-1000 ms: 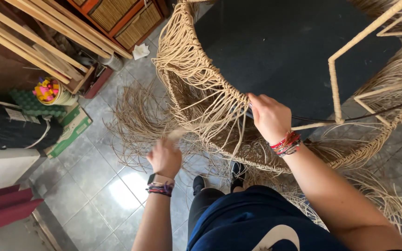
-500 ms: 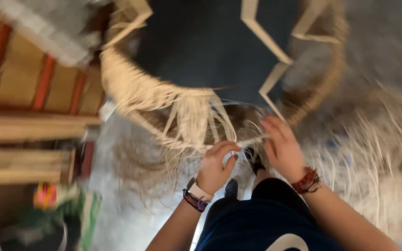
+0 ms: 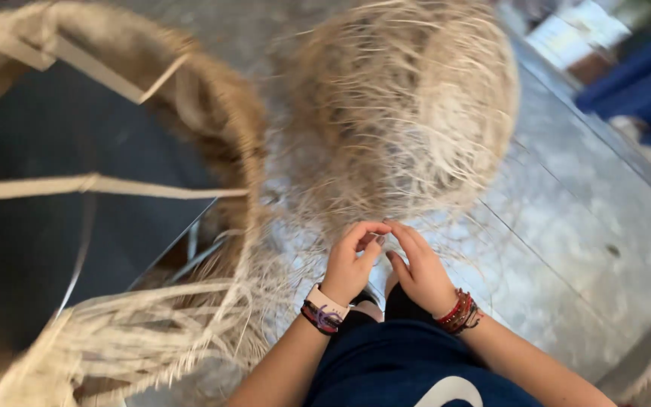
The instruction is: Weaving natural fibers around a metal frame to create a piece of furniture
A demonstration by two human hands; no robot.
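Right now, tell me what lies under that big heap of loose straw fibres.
The fibre heap rests on the grey tiled floor, which shows bare around its right side. Whatever is beneath its middle is covered. Both hands, left and right, pinch thin strands at its near edge.

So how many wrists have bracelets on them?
2. The left hand has a band and dark bracelets at its wrist; the right hand has red and dark bracelets at its wrist. Both hands meet over the pale fibres.
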